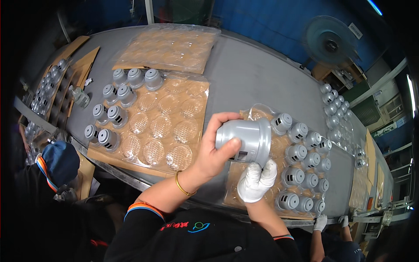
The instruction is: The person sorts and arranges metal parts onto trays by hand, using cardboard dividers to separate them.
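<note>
Head view: grey cup [250,132] between bare left [212,153] and gloved right hands [256,182].

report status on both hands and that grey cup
Bare left hand grips grey cup, tipped sideways. Gloved right hand at its wide rim. Nothing visibly blocking either hand.

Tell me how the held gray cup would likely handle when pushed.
The cup seems stiff: no dent shows where the left hand grips. Smooth and shiny, it may be slippery. Being round, it would likely roll on its side.
</note>
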A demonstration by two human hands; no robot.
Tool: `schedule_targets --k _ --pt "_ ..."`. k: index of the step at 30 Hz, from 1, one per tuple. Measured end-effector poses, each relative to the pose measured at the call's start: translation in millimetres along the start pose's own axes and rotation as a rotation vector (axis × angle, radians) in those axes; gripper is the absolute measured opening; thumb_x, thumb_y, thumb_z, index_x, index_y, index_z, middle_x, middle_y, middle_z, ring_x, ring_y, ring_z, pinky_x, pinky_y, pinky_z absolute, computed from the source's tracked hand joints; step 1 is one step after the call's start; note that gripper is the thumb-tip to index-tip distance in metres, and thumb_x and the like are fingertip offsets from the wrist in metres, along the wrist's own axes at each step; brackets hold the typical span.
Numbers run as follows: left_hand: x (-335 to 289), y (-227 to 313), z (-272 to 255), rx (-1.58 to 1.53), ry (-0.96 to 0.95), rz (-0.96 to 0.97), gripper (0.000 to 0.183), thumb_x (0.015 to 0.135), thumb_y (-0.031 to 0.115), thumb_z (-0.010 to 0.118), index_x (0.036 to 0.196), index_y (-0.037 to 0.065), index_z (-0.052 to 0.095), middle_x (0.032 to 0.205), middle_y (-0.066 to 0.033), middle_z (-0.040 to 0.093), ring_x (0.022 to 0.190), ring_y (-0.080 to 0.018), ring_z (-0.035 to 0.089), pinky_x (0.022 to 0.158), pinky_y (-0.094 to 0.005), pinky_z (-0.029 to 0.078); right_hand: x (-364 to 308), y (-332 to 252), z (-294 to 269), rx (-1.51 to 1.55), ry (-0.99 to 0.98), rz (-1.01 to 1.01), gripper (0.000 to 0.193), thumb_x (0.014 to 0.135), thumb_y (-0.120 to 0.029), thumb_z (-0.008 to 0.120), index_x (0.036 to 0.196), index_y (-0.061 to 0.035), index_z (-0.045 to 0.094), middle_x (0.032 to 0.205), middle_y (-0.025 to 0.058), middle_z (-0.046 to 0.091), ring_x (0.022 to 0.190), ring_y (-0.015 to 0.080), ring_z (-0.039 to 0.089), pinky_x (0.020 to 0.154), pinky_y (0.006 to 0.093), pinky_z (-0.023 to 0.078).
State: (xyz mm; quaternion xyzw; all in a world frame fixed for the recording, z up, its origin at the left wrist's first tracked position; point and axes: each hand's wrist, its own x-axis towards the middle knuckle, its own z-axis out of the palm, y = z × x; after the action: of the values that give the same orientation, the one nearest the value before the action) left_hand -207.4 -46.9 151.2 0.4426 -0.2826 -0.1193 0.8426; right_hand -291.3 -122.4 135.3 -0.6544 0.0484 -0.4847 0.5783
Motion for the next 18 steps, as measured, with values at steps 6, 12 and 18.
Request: schedule_targets --k 6,12,18 --pt "5 3 -13 0.133 0.039 0.197 0.039 0.088 0.031 0.048 0.114 0.002 0.047 0.111 -0.0142 0.049 0.098 -0.0200 0.050 0.086 -0.0307 0.040 13 23 -15 -0.205 -0.170 -0.173 0.023 0.084 -0.025 0.058 0.093 -0.0032 0.059 0.096 0.0136 0.059 0.092 0.0292 0.054 0.081 0.0387 0.042" --pt "5 -4 -16 0.497 -0.029 0.636 0.034 0.091 0.028 0.041 0.110 0.002 0.054 0.115 -0.0208 0.048 0.103 -0.0286 0.049 0.088 -0.0365 0.040 8 32 -8 0.071 0.000 0.226 0.027 0.086 -0.028 0.056 0.101 -0.0047 0.056 0.101 0.0048 0.058 0.089 0.0182 0.053 0.075 0.0306 0.043" --pt "27 -10 -38 0.554 -0.090 -0.006 0.028 0.089 0.017 0.047 0.111 0.001 0.054 0.109 -0.0095 0.057 0.106 -0.0171 0.050 0.088 -0.0308 0.040 16 65 -45 0.563 0.140 0.794 0.040 0.091 -0.030 0.047 0.125 -0.0105 0.039 0.121 0.0032 0.046 0.105 0.0171 0.049 0.084 0.0319 0.042"
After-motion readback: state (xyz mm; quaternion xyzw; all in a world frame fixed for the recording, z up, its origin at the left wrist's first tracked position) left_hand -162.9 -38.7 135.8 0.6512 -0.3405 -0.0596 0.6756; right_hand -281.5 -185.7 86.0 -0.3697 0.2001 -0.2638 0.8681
